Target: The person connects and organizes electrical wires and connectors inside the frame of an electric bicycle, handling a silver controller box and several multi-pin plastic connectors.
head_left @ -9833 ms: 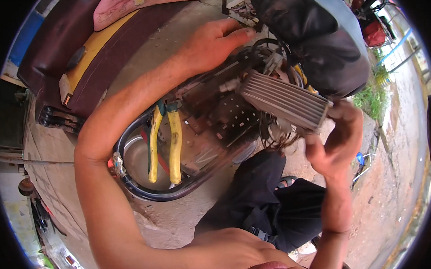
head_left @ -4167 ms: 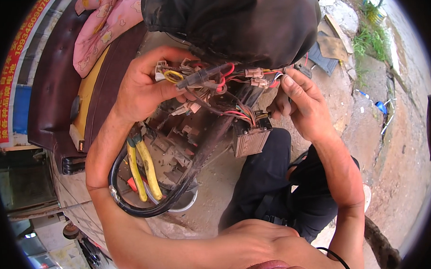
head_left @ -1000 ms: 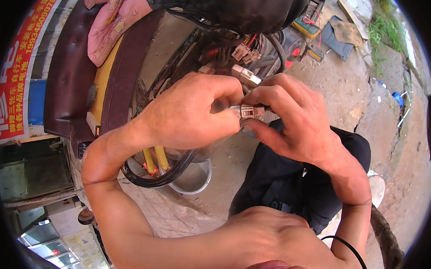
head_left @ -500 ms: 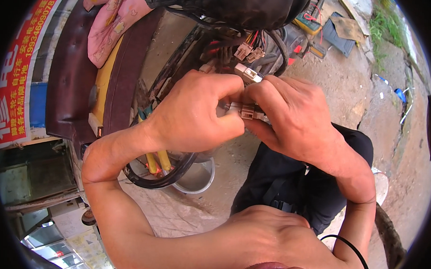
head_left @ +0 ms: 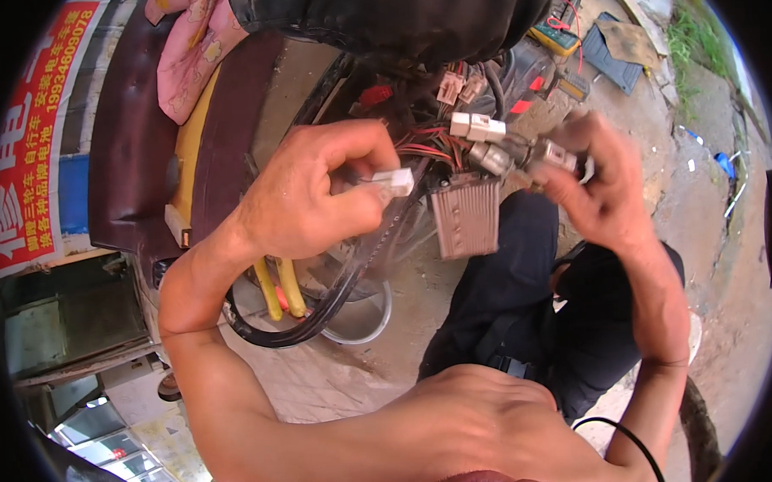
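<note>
My left hand (head_left: pixel 312 192) is closed, pinching a small white plastic plug connector (head_left: pixel 394 182) between thumb and curled fingers. To its right, my right hand (head_left: pixel 609 186), partly blurred, has its thumb and fingers around a dirty grey-brown wire connector (head_left: pixel 558 157). Between the hands sits a white connector (head_left: pixel 477 126), with a greyish connector (head_left: pixel 491 159) just below it. Red and dark wires (head_left: pixel 434 146) run among them. A finned metal box (head_left: pixel 466 219) hangs below the wires. Two pinkish connectors (head_left: pixel 450 87) lie further back in the wiring.
A dark padded cover (head_left: pixel 395 15) bulges overhead at the far side. Yellow-handled pliers (head_left: pixel 291 287) and a black curved tube (head_left: pixel 300 336) are at lower left, by a pale bucket (head_left: pixel 380 318). A yellow multimeter (head_left: pixel 556 40) lies at far right. A maroon seat (head_left: pixel 128 148) stands left.
My hands have drawn apart, the right one moving right with its connector. The white plug in my left hand and the finned box between my hands now show.
</note>
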A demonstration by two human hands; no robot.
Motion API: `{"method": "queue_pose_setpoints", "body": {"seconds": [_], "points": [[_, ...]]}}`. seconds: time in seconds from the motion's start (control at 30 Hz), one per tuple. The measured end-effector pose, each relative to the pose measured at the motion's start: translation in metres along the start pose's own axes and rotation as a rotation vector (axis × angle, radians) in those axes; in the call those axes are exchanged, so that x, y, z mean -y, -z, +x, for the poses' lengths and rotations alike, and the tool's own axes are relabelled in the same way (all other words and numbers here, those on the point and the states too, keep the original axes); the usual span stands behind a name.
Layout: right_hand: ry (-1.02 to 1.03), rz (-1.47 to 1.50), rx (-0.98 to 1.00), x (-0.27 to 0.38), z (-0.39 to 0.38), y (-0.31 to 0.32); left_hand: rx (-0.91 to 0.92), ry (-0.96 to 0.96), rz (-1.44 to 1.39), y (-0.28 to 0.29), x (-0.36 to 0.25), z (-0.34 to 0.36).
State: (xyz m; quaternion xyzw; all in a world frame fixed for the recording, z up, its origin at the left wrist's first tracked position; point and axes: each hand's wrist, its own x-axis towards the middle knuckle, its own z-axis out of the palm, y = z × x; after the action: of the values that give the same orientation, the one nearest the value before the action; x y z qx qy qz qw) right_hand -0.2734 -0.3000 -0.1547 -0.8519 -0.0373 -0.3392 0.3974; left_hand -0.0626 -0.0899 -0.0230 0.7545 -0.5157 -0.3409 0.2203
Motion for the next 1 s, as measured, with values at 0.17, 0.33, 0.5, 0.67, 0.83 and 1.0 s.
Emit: {"method": "queue_pose_setpoints", "body": {"seconds": [0.17, 0.33, 0.5, 0.67, 0.83, 1.0], "points": [[-0.075, 0.113, -0.077, -0.013, -0.002, 0.005, 0.060, -0.024, -0.091, 0.005, -0.009, 0.011], [-0.114, 0.265, -0.073, -0.008, 0.001, 0.000, 0.019, -0.178, -0.283, 0.008, 0.013, 0.008], [-0.222, 0.520, -0.163, -0.003, 0.003, -0.003, -0.042, -0.177, -0.393, 0.010, 0.013, 0.008], [-0.420, 0.724, -0.355, -0.009, 0.010, 0.008, 0.003, -0.298, -0.395, 0.017, 0.030, 0.013], [-0.575, 1.022, -0.494, -0.008, 0.028, 0.010, -0.031, -0.375, -0.436, 0.019, 0.033, 0.012], [-0.528, 0.932, -0.397, -0.011, 0.026, 0.013, -0.254, -0.115, -0.504, 0.015, 0.024, 0.015]]}}
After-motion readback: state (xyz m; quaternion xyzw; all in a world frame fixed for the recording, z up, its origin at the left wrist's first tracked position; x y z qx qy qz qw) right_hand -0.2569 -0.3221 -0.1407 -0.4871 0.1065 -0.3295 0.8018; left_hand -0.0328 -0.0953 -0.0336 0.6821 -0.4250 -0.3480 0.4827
